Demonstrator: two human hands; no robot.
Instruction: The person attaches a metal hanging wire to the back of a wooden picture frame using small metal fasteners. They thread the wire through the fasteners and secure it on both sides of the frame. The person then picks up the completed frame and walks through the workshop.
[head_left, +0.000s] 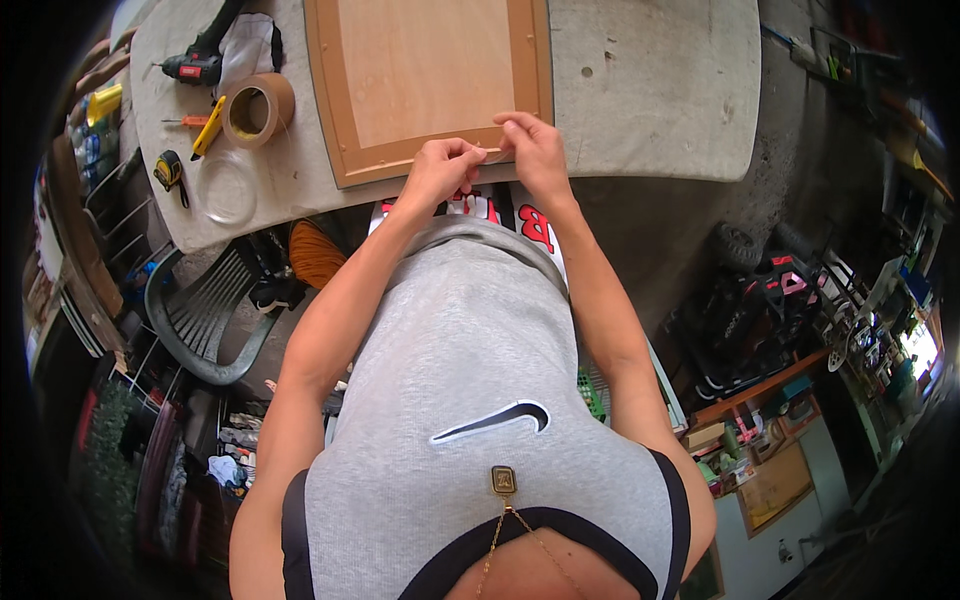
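Observation:
A rectangular wooden frame (pixel 333 90) lies on the table with brown strips round its border and a pale wooden panel (pixel 428 70) inside. Over its near edge, my left hand (pixel 440 175) is closed, thumb and forefinger pinched together. Close beside it on the right, my right hand (pixel 540 160) is also closed in a pinch, its forefinger bent over the frame's near right corner. Something thin seems to lie between the fingertips of both hands, too small to make out.
Left on the pale table (pixel 660 110) are a cordless drill (pixel 195 66), a roll of brown tape (pixel 258 110), a yellow cutter (pixel 208 128), an orange-handled tool (pixel 186 121), a tape measure (pixel 168 171) and a clear round roll (pixel 227 190). A plastic chair (pixel 210 320) stands below.

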